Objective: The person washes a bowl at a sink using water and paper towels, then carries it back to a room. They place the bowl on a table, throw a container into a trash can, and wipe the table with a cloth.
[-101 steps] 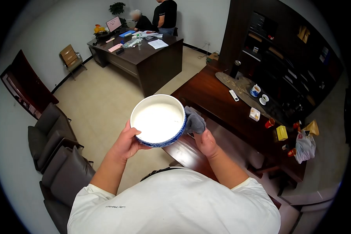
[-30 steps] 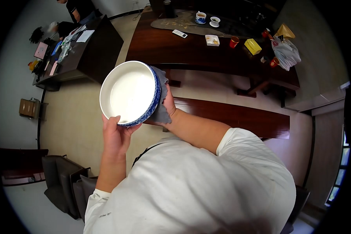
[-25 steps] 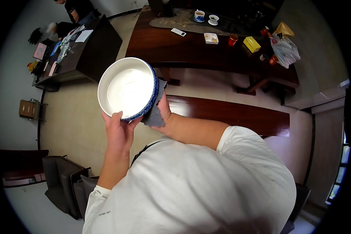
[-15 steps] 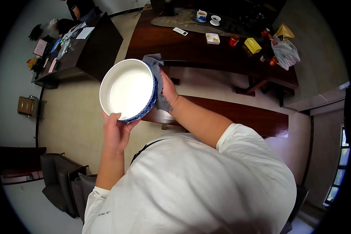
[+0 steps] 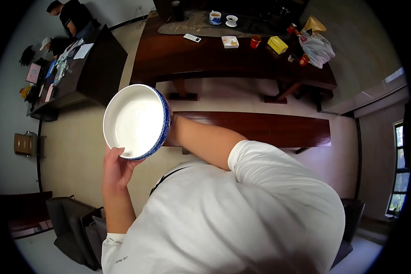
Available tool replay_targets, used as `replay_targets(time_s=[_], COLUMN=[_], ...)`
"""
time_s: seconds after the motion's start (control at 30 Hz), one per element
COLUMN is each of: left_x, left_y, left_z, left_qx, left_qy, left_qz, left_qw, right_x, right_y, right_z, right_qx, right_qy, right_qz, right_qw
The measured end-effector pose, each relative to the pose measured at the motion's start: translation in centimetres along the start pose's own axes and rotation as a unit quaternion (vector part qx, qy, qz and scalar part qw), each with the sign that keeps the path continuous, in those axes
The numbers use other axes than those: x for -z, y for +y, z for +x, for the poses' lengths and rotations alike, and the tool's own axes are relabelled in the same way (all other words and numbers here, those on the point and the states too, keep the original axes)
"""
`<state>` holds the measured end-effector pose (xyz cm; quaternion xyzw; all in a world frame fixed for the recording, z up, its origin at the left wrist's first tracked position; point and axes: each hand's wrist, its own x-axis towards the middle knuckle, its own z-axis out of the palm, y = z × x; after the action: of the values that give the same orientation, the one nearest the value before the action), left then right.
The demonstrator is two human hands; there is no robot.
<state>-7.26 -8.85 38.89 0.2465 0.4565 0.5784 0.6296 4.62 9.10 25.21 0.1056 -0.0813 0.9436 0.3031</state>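
Observation:
A large round bowl (image 5: 139, 119), white inside with a blue-patterned outer wall, is held up in front of me with its opening turned towards me. My left hand (image 5: 116, 166) grips it at the lower edge, thumb over the rim and fingers underneath. My right forearm reaches behind the bowl's right side. The right hand itself is hidden there, so its fingers and anything in them do not show.
Beyond the bowl stands a dark wooden table (image 5: 187, 57) bearing cups, a yellow box (image 5: 277, 44) and a plastic bag (image 5: 317, 48). A wooden bench (image 5: 255, 130) lies nearer. Two people are at a desk (image 5: 100, 68) at upper left; armchairs (image 5: 68, 219) stand lower left.
The bowl has moved left and slightly down with my left hand. My right hand, which held a grey cloth against the bowl's side, has gone behind it; the cloth is out of sight.

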Motion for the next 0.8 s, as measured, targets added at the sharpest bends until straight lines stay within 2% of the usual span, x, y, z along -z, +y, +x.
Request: replay_targets(time_s=[0.1,0.13,0.17,0.23,0.3,0.37,0.47,0.53,0.67,0.73,0.8], left_x=[0.3,0.2,0.2,1.2,1.7,1.4,2.6,2.8,3.5,4.0,4.3], left_y=[-1.0,-1.1,-1.1,-2.0,-2.3,-2.3,-2.3,-2.2,-2.1,-2.1,-2.1], left_z=[-0.1,0.0,0.0,0.2,0.2,-0.1,0.0,-0.1,-0.3,-0.5,-0.5], left_qx=[-0.009,-0.007,-0.007,-0.005,-0.01,-0.023,-0.027,-0.026,-0.029,-0.028,-0.021], left_qy=[0.046,0.042,0.042,0.049,0.052,0.028,0.035,0.039,0.062,0.067,0.064], left_qz=[-0.025,-0.029,-0.032,-0.035,-0.04,-0.004,-0.002,0.006,0.019,0.021,0.037], left_qw=[0.999,0.999,0.999,0.998,0.998,0.999,0.999,0.999,0.997,0.997,0.997], right_x=[-0.5,-1.0,0.6,-1.5,-1.8,-1.2,-1.8,-2.0,-2.8,-3.6,-3.5], right_y=[3.5,4.0,4.4,4.0,4.2,4.7,5.3,5.8,6.3,5.8,5.2], right_z=[-0.4,-0.6,-0.1,-1.1,-1.6,-1.6,-2.0,-2.4,-3.5,-4.9,-6.9], right_qx=[0.022,0.006,-0.005,-0.051,-0.008,-0.001,-0.005,-0.012,-0.025,-0.026,-0.012], right_qy=[0.016,0.066,0.052,0.011,0.005,-0.038,-0.045,0.002,0.026,0.123,0.11], right_qz=[0.026,0.024,0.013,0.057,0.056,0.017,-0.005,0.002,0.072,0.077,0.056], right_qw=[0.999,0.998,0.999,0.997,0.998,0.999,0.999,1.0,0.997,0.989,0.992])
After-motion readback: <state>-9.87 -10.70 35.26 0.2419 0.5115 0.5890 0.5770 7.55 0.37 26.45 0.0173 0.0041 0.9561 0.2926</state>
